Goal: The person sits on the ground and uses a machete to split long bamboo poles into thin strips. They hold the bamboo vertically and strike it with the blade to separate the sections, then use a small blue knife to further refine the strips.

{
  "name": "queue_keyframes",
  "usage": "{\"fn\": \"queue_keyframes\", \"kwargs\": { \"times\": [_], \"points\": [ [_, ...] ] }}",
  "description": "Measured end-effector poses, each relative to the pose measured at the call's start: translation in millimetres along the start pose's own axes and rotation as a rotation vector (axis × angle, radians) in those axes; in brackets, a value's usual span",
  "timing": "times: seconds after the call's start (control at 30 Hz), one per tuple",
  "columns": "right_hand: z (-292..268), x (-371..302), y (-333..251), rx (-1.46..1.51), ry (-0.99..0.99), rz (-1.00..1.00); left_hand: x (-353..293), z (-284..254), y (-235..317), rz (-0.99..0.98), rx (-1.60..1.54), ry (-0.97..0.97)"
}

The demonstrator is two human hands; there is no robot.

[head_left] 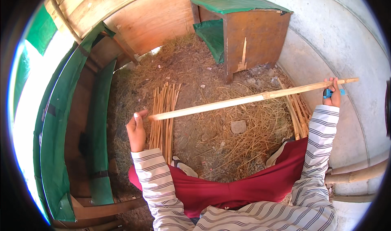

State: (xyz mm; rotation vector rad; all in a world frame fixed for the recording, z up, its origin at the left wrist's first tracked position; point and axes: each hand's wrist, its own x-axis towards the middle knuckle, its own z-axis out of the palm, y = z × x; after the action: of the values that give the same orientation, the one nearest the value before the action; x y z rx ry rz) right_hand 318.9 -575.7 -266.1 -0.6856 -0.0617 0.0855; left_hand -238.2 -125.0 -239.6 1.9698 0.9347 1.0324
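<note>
A long, pale bamboo strip (228,104) spans the space before me, its right end higher than its left. My right hand (333,96) has its fingers closed round the strip near the right end. A small blue object (328,93) shows at that hand's fingers; its kind is unclear. At the strip's left end is my left hand (137,130), thumb and fingers drawn together against the tip, which looks slightly blurred. Below the strip, a bundle of thin bamboo strips (163,123) lies on the ground by my left foot. Another strip pile (299,115) lies by my right foot.
A brown wooden stand (258,39) with a green covered top stands at the back right. Green-covered shelving (97,129) runs along the left. Straw and a flat stone (238,126) lie on the earth floor. A grey curved wall (338,39) rises at right.
</note>
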Motion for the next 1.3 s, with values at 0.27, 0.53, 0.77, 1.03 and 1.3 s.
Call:
{"fn": "queue_keyframes", "kwargs": {
  "times": [0.27,0.53,0.77,1.03,1.3],
  "points": [
    [-1.0,1.7,-10.4,0.057,0.079,-0.033,-7.1,3.8,10.4,-0.093,-0.233,-0.003],
    [-0.8,0.6,-9.4,0.069,0.099,-0.028,-8.6,15.9,15.6,0.081,0.056,-0.016],
    [-1.7,2.8,-4.8,0.062,0.08,-0.02,-5.9,42.1,17.0,0.263,0.294,0.024],
    [3.3,-1.2,-1.5,0.053,0.07,-0.051,-6.1,58.9,14.5,0.287,0.176,0.023],
    [10.3,-7.3,-1.2,0.064,0.077,-0.054,-8.2,58.8,17.9,0.211,0.099,0.025]
  ]
}}
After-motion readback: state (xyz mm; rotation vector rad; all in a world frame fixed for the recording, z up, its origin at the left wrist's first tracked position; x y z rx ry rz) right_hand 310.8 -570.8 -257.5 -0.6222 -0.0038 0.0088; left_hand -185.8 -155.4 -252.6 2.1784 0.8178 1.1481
